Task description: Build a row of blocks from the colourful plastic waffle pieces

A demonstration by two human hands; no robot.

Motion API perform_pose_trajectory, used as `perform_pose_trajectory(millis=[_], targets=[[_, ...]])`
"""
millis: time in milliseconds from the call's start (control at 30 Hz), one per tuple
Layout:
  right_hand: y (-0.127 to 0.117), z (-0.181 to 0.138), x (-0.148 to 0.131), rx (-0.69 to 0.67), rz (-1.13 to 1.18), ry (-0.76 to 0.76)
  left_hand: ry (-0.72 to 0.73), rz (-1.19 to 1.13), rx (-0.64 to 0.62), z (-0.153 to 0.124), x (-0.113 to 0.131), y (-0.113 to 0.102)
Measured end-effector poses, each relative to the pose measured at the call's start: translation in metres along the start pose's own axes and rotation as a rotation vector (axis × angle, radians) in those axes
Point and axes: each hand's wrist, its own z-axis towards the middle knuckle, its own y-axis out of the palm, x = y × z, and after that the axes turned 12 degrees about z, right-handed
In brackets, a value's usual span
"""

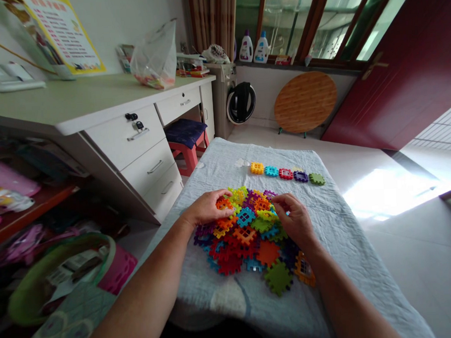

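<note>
Here, from the head view, a pile of plastic blocks (248,238) sits in the middle of a cloth (350,233). The left hand (207,208) curls over an orange block (224,204) at the pile's left edge. The right hand (294,218) bends at its right edge, fingertips hidden. Neither grip is clear. Beyond the pile, five blocks (286,174) lie in a neat row, seemingly set apart on purpose.

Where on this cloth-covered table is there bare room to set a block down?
Bare cloth lies right of the block pile, out to its edge, and at the far left corner, beside the row of five blocks. Crowded: the middle, where the left hand and right hand rest on the pile.
</note>
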Motion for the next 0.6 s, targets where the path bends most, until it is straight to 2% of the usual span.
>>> perform_pose_trajectory(millis=[133, 267, 433, 600], targets=[[-0.001, 0.0, 0.0, -0.003, -0.004, 0.001, -0.002, -0.119, 0.032, 0.002, -0.004, 0.002], [-0.001, -0.001, 0.0, -0.004, -0.009, 0.0, -0.029, -0.262, 0.144, 0.007, -0.012, 0.005], [-0.002, -0.001, -0.001, -0.005, 0.0, -0.002, -0.11, -0.215, 0.362, 0.011, -0.023, 0.002], [-0.003, -0.002, -0.001, -0.013, 0.007, -0.011, -0.153, -0.244, 0.391, 0.012, -0.031, 0.0]])
